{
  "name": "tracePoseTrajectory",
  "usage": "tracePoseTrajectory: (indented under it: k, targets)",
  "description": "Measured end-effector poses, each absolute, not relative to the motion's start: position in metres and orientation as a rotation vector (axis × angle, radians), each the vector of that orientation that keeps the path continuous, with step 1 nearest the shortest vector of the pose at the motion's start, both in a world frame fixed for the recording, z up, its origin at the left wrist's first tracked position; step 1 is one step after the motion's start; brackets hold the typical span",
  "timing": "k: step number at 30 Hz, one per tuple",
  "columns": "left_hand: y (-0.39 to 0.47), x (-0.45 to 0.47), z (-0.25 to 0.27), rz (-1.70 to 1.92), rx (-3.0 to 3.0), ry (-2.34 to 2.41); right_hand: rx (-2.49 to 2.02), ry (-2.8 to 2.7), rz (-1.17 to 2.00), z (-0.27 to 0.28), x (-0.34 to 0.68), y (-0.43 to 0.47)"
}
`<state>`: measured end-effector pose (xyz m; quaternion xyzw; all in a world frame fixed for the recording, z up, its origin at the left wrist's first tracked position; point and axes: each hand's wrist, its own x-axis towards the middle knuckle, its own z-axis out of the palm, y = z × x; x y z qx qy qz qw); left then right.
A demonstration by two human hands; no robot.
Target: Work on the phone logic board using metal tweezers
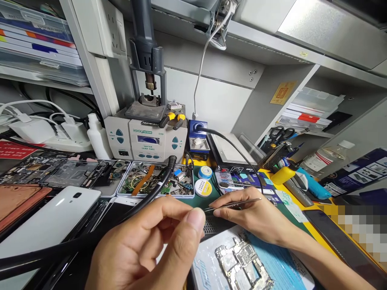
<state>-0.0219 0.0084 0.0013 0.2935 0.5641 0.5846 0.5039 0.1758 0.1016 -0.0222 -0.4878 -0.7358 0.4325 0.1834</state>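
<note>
Tweezers [237, 204] rest in the right hand [256, 219], held nearly level between thumb and fingers with the narrow end toward the left hand [130, 241]; that light hold probably suits small, controlled movements. The left thumb and forefinger are pressed together near that end (anything between them is hidden, so I cannot tell whether they hold something). Below the right hand lies a smartphone logic board [246, 257], flat on a blue-and-white panel [273, 245], likely placed there to be close to both hands. Beyond the left hand, a parts tray [181, 197] gathers loose components, its raised rim presumably keeping them from straying. Farther beyond stands a hot-air rework station [145, 139]; its handle [145, 28] hangs nozzle-down in a holder, probably for safe parking. A black hose [157, 183] curves behind the left hand.
</note>
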Motion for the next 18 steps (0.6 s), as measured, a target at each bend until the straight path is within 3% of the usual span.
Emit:
tracePoseTrajectory:
  k: [18]
  targets:
    - [0.0079, -0.0257, 0.0021, 1.383, 0.737, 1.341, -1.363, -2.074, 1.196, -0.0232, 0.1761, 0.0984]
